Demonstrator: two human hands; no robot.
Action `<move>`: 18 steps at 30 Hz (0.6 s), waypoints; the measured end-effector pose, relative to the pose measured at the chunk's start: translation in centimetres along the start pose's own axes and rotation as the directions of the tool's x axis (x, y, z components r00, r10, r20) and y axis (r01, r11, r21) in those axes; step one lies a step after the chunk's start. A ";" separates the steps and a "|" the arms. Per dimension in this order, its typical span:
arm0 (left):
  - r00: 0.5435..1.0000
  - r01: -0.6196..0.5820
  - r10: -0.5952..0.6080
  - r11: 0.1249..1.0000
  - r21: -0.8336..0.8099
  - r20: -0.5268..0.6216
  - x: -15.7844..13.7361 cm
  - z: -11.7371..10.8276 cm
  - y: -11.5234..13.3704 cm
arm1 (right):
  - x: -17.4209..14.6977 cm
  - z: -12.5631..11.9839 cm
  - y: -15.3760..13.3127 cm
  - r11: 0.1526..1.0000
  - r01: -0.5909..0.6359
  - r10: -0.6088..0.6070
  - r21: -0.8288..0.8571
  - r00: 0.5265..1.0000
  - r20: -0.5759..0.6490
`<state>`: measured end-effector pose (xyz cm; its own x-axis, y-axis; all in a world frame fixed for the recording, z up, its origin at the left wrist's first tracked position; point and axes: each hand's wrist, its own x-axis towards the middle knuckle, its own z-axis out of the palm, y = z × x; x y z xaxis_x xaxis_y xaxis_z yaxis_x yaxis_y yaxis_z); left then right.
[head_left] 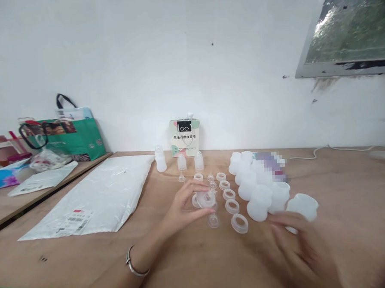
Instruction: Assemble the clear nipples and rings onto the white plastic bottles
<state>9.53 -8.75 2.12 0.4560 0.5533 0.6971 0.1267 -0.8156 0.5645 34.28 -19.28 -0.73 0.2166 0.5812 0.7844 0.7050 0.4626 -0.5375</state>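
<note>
My left hand (186, 206), with a silver bangle on the wrist, grips a small clear plastic ring cap (205, 199) between thumb and fingers just above the wooden table (192, 264). My right hand (296, 241) is blurred and lies at the base of a translucent white bottle body (304, 207) lying on its side; I cannot tell whether it grips it. A row of clear screw rings (232, 206) runs between both hands. Several white bottle bodies (256, 188) stand in a cluster just beyond my right hand.
Three small capped bottles (180, 162) stand at the back by a small paper box (185, 138). A white plastic mailer bag (101, 194) lies at left. A green shopping bag (72, 137) and clutter sit on a side table. A white cable (322, 150) runs along the wall.
</note>
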 end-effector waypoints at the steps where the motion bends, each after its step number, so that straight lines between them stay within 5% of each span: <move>1: 1.000 -0.008 0.007 1.000 0.028 0.017 0.0 0.0 0.1 | 0.7 1.6 -1.3 0.999 0.003 -0.007 0.033 0.993 0.115; 3: 0.999 -0.021 0.019 0.998 0.063 0.040 0.0 0.1 0.3 | 2.2 4.5 -3.3 0.993 -0.042 0.015 0.110 0.971 0.239; 7: 0.997 -0.072 0.069 0.993 0.094 0.033 -0.2 0.2 0.5 | 3.9 8.3 -5.1 0.954 -0.113 0.027 0.277 0.955 0.296; 18: 0.987 -0.157 0.158 0.980 0.123 -0.001 -0.2 0.4 0.8 | 3.4 9.2 -5.1 0.825 -0.280 0.164 0.491 0.950 0.265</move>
<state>9.88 -9.58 2.26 0.4691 0.4178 0.7781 0.1613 -0.9067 0.3897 25.20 -13.51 1.78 0.1426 0.8057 0.5749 0.1900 0.5477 -0.8148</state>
